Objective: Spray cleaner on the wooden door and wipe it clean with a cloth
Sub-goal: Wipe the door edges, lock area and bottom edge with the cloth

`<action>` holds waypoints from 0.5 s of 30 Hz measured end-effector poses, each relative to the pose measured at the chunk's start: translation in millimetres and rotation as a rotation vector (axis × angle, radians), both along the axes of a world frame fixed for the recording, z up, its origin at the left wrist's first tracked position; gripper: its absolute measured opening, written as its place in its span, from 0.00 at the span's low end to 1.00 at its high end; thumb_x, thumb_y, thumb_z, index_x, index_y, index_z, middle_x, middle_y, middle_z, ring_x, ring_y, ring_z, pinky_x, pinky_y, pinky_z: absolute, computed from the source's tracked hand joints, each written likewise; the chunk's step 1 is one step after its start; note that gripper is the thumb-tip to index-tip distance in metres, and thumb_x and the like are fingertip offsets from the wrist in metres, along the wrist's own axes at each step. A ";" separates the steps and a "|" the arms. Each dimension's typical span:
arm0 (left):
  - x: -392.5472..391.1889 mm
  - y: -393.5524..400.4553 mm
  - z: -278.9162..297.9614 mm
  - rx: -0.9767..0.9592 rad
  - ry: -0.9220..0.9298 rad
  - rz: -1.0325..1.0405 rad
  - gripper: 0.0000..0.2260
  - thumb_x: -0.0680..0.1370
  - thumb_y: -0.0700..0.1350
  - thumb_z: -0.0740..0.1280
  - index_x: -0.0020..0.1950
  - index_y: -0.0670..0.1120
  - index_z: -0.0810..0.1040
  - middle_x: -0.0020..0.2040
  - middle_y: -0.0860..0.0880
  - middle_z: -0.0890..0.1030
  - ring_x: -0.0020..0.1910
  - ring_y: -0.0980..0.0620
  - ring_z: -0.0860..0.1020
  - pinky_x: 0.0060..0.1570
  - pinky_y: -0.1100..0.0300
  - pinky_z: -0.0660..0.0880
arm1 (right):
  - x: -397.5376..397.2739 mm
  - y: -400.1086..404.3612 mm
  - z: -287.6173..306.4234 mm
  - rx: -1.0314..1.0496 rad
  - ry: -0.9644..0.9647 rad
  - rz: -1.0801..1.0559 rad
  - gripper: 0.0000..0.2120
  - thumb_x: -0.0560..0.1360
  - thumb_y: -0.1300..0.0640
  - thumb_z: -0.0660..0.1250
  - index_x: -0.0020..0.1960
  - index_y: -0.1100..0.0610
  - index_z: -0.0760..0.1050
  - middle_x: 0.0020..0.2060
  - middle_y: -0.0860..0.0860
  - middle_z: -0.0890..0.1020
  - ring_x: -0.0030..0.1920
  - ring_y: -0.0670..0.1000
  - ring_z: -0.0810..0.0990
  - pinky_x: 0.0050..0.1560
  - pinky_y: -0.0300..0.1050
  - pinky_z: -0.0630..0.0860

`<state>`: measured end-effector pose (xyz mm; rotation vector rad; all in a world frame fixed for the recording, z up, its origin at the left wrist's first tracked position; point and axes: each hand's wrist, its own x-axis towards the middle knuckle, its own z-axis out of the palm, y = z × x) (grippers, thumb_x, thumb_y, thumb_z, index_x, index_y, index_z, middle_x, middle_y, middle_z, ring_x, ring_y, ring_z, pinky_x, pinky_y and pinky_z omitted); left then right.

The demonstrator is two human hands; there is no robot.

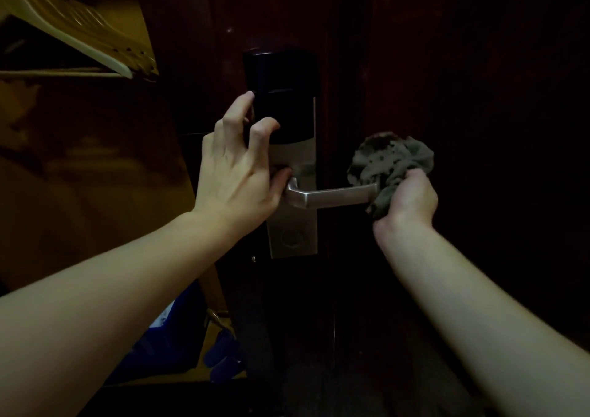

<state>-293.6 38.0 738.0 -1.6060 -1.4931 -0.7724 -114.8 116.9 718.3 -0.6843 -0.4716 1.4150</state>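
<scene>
The dark wooden door point(281, 10) fills the middle of the dim head view. On it sits a lock with a black top and a silver plate point(295, 237), from which a silver lever handle point(335, 194) points right. My left hand point(238, 173) rests on the lock with fingers spread, thumb touching the handle's base. A crumpled grey cloth point(388, 159) is bunched in my right hand point(410, 197), pressed against the free end of the handle. No spray bottle is in view.
An open wardrobe point(79, 177) with pale wooden hangers point(76, 33) on a rail stands at the left. Blue items point(223, 356) lie low beside it. A dark panel point(495, 97) runs to the right of the door edge.
</scene>
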 end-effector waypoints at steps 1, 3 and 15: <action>-0.4 0.1 -0.3 0.001 -0.001 -0.004 0.31 0.70 0.51 0.73 0.64 0.49 0.58 0.69 0.46 0.53 0.64 0.39 0.67 0.56 0.49 0.69 | -1.9 -3.5 -10.3 0.018 -0.063 -0.051 0.16 0.79 0.63 0.54 0.60 0.56 0.77 0.52 0.54 0.83 0.54 0.54 0.82 0.60 0.54 0.78; -1.5 0.0 -1.5 0.007 0.004 -0.014 0.31 0.70 0.51 0.73 0.64 0.48 0.59 0.70 0.45 0.53 0.63 0.39 0.68 0.56 0.50 0.69 | -11.5 -16.6 -32.9 0.090 -0.223 -0.085 0.18 0.80 0.65 0.54 0.60 0.48 0.76 0.55 0.49 0.81 0.57 0.48 0.80 0.65 0.51 0.74; -22.8 -2.5 -16.6 -0.016 0.101 -0.041 0.23 0.75 0.54 0.61 0.66 0.47 0.59 0.72 0.41 0.54 0.63 0.40 0.67 0.56 0.49 0.68 | -68.1 -35.0 -100.0 0.724 -1.069 -0.320 0.20 0.75 0.60 0.64 0.67 0.59 0.68 0.67 0.54 0.66 0.65 0.48 0.68 0.65 0.40 0.69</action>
